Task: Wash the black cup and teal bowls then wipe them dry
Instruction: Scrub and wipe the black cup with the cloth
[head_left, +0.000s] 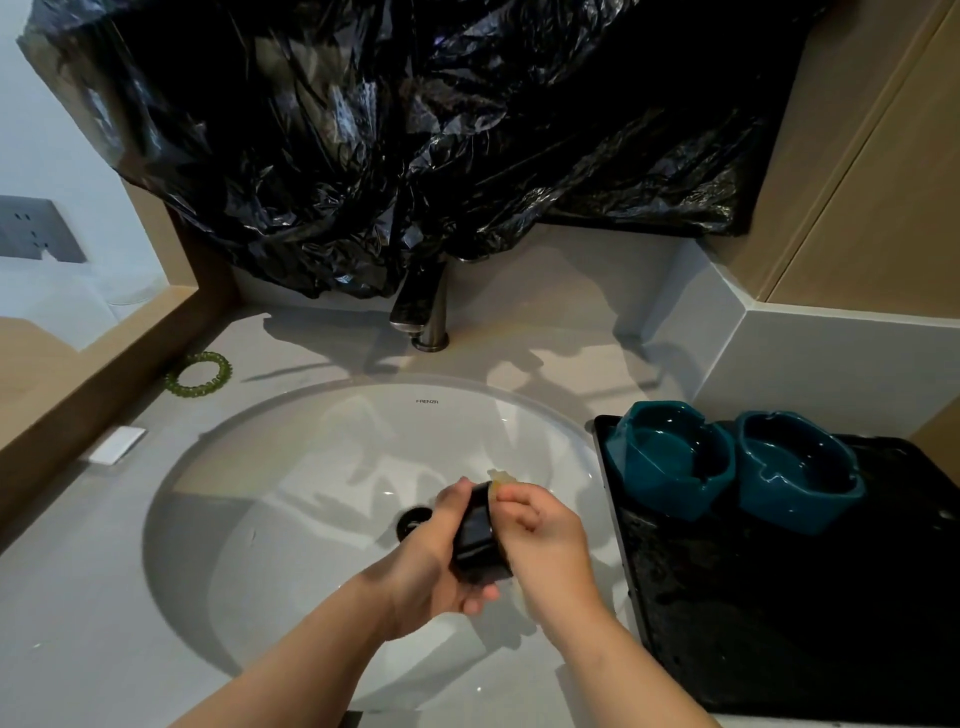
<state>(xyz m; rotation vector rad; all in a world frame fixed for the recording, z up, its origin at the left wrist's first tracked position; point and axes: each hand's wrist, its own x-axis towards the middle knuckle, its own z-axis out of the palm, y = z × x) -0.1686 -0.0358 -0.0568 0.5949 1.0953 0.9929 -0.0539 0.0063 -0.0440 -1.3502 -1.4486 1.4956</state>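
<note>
Hands meet above the sink (291, 467): left hand (431, 561) cradles black cup (478, 535), right hand (545, 535) pinches a pale cloth (501, 479).

Only readable thing I can spot from here is the tiny brand mark "FRENZA" or close to it, printed on the back rim of the white sink basin (427, 401), just above centre of frame. Last letter's fuzzy.

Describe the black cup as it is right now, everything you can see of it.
The black cup is small, glossy and dark, tipped on its side over the white sink basin. The left hand cradles it from below; the right hand presses a pale, yellowish scrap at its upper end. Its opening and any handle are hidden.
</note>
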